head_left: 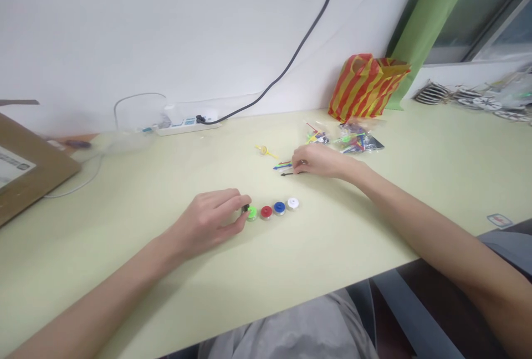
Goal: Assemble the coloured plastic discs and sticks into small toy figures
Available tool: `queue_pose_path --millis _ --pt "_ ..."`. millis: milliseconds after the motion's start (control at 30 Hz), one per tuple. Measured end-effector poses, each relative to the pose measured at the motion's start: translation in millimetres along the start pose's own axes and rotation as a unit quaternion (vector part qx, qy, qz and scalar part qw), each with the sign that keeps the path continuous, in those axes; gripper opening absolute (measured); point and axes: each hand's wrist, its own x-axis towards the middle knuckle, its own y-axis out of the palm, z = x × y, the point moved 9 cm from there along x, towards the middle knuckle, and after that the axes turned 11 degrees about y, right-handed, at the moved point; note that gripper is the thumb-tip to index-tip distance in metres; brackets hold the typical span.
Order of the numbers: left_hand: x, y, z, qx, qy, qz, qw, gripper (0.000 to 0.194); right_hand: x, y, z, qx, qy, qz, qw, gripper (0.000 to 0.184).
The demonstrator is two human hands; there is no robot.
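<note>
My left hand point(220, 216) pinches a small black disc point(245, 208) between thumb and forefinger, right beside a green disc point(251, 213). To the right of it, a red disc point(266, 211), a blue disc point(280, 207) and a white disc point(293, 203) form a row, each on a clear base. Farther back, my right hand point(311, 160) is closed over the tail ends of several small plastic arrows, among them a blue arrow point(282, 167) and a black arrow point(286, 174). What its fingertips grip is hidden. Behind them lies a yellow arrow with a round piece point(264, 150).
Clear bags of colourful plastic parts point(357, 140) lie behind my right hand, near a red-and-yellow striped bag point(366, 90). A power strip point(189, 126) with a black cable runs along the wall. At the left edge stands a cardboard box point(37, 165).
</note>
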Motion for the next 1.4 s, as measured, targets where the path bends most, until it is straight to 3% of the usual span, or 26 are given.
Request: queue_pose_path --millis 133,233,300,400,500,633,967,1400 --pt "1.9 -1.7 -0.9 0.005 0.0 -0.006 1.0 0.016 -4.5 -11.4 -4.2 -0.01 0.005 -0.022 1.0 0.012" --pt "1.6 -1.6 -0.8 0.006 -0.001 -0.006 1.0 0.016 -8.7 -23.4 -13.7 0.009 0.039 -0.045 0.998 0.037" --pt "0.9 -0.4 -0.4 0.003 -0.001 0.0 1.0 0.016 -8.8 -20.1 -18.5 0.024 0.055 -0.023 0.998 0.046" --pt "-0.2 2.3 1.3 -0.006 -0.005 0.012 1.0 0.015 -5.1 -4.4 -16.6 0.026 0.042 0.02 0.999 0.037" --pt "-1.0 3.9 2.9 -0.011 -0.01 0.017 1.0 0.014 0.5 3.0 -15.2 0.015 0.036 -0.001 0.999 0.019" --pt "-1.5 4.5 3.1 -0.015 -0.013 0.018 1.0 0.014 3.0 4.1 -19.1 -0.015 0.035 -0.027 0.999 0.01" --pt "0.7 5.8 2.4 -0.017 -0.009 0.032 0.999 0.016 3.1 -1.9 -51.5 -0.09 0.196 -0.083 0.973 0.014" --pt "-0.7 7.9 3.7 -0.025 -0.016 0.043 0.999 0.017 3.4 -0.5 -63.9 -0.111 0.254 -0.118 0.953 0.018"
